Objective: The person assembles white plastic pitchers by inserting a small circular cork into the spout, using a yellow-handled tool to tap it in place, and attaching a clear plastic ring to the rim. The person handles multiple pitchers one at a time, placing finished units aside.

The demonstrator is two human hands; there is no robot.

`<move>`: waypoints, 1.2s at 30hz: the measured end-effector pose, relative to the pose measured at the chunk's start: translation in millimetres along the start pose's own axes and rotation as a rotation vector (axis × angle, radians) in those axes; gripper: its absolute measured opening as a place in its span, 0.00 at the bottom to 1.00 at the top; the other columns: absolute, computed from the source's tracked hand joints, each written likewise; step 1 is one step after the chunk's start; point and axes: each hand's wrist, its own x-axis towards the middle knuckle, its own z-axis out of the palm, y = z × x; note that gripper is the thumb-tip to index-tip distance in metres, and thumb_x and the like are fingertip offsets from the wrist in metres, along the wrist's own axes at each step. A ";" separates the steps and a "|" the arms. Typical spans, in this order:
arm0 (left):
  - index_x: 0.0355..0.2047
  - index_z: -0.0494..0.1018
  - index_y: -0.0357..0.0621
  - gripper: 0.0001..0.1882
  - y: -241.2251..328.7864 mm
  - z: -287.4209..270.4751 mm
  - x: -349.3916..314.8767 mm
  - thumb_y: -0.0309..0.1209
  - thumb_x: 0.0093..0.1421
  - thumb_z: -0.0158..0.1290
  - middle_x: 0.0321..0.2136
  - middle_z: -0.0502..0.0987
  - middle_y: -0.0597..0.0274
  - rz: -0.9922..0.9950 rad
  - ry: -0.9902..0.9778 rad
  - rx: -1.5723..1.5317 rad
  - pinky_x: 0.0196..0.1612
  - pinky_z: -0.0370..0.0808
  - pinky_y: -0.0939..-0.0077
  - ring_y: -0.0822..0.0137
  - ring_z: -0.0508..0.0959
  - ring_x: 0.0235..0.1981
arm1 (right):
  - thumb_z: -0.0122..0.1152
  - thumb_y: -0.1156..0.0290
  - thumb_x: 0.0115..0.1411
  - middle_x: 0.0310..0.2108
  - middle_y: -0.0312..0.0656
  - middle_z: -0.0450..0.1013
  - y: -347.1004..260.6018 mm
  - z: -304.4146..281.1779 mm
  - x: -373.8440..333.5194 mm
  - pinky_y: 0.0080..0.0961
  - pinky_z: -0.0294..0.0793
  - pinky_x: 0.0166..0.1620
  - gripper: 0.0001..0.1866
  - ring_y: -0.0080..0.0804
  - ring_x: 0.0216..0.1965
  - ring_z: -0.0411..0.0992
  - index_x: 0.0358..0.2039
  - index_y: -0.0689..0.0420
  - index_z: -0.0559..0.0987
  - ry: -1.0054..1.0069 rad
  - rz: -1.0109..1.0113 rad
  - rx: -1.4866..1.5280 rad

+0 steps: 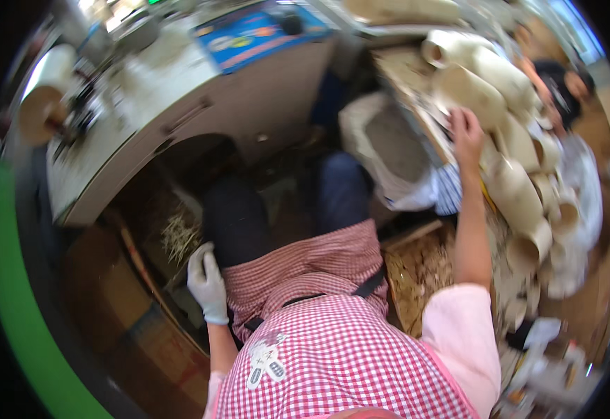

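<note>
My right hand (466,135) is bare and stretched forward to the right, at the edge of a pile of cream-coloured hollow cylinders. Its fingers are bent together beside the nearest cream cylinder (469,94). A small dark shape shows by the fingertips, too blurred to name. My left hand (207,279) wears a pale glove and hangs low beside my left thigh. Its fingers are loosely bent and apart, with nothing seen in them. A bundle of thin pale sticks (180,236) lies near it.
Ahead stands a worktable (172,77) bearing a blue printed sheet (259,35). A white sack of grey material (396,150) stands between the table and cylinders. By my right side is a box of brown flakes (417,279). Another person (560,87) is at the far right.
</note>
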 end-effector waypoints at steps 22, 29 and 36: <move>0.75 0.55 0.48 0.48 -205.7 -343.3 -104.8 0.53 0.60 0.59 0.74 0.56 0.52 -0.992 0.368 1.680 0.74 0.52 0.48 0.51 0.55 0.74 | 0.56 0.68 0.74 0.38 0.41 0.81 -51.1 195.5 -133.3 0.25 0.76 0.45 0.11 0.29 0.39 0.78 0.46 0.62 0.82 -0.673 -0.423 -0.131; 0.75 0.54 0.49 0.52 -232.2 -365.8 -72.9 0.58 0.58 0.61 0.73 0.59 0.51 -0.838 0.413 1.820 0.70 0.59 0.48 0.48 0.59 0.72 | 0.58 0.70 0.72 0.40 0.47 0.82 -44.4 202.4 -134.7 0.30 0.76 0.48 0.11 0.39 0.42 0.79 0.46 0.63 0.83 -0.641 -0.514 -0.329; 0.74 0.57 0.48 0.52 -252.5 -394.2 -52.1 0.60 0.56 0.62 0.67 0.67 0.47 -0.708 0.530 1.772 0.64 0.67 0.47 0.45 0.68 0.66 | 0.58 0.65 0.73 0.43 0.47 0.82 -27.5 202.3 -126.0 0.30 0.76 0.49 0.13 0.42 0.45 0.80 0.48 0.60 0.84 -0.604 -0.619 -0.508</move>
